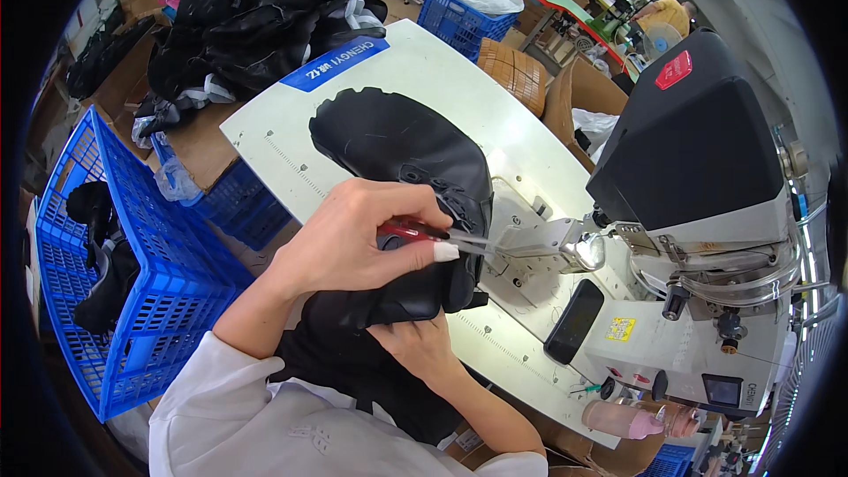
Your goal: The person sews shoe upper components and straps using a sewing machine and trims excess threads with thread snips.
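My left hand (362, 234), with white tape round the thumb tip, is closed on red-handled thread snips (411, 229). Their metal blades point right, across the edge of a black shoe upper (397, 137). The upper lies on the pale sewing table and hangs over its near edge; eyelets and lacing show near its middle. From below, my right hand (420, 344) grips the near end of the upper, its fingertips partly hidden beneath the material. Just right of the blades is the metal presser area of the sewing machine (685, 141).
A dark phone (574, 321) lies beside the machine base, with a pink-capped bottle (623, 420) nearer. At left stands a blue crate (159, 300) holding black pieces. Black shoe uppers (247, 35) are heaped behind it. Beyond the table are another blue crate (464, 19) and a cardboard box (579, 102).
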`<state>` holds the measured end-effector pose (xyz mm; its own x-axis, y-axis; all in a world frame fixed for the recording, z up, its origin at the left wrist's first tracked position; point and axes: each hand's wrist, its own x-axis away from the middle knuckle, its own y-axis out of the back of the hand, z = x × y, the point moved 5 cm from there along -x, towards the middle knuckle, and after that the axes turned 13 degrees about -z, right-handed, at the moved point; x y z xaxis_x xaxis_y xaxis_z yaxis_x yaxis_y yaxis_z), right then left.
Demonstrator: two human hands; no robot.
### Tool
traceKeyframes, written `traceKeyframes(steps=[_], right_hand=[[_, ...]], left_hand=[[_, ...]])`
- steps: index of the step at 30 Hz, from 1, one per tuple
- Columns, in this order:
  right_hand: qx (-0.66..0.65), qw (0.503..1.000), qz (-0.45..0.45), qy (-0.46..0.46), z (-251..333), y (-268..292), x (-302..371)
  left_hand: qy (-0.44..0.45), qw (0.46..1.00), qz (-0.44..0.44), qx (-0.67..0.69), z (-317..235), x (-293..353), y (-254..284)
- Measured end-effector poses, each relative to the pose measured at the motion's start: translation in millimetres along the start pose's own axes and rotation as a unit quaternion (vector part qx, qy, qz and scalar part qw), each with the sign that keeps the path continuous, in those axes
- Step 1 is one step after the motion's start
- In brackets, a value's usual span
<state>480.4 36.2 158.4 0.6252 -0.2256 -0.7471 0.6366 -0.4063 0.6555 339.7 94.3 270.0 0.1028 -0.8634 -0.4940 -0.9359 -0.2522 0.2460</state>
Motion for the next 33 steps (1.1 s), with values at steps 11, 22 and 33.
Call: traceKeyframes(steps=[11, 22, 33], right_hand=[[-0.015, 1.0, 0.007, -0.002, 2, 1, 0], [-0.07, 0.99, -0.017, -0.124, -30, 16, 0], [-0.078, 0.986, -0.011, -0.148, -26, 19, -9]], left_hand=[[-0.057, 0.992, 0.0, -0.113, -16, -3, 24], [-0.016, 0.961, -0.225, -0.16, 50, 28, 66], [0.024, 0.976, -0.174, -0.126, 100, 33, 27]])
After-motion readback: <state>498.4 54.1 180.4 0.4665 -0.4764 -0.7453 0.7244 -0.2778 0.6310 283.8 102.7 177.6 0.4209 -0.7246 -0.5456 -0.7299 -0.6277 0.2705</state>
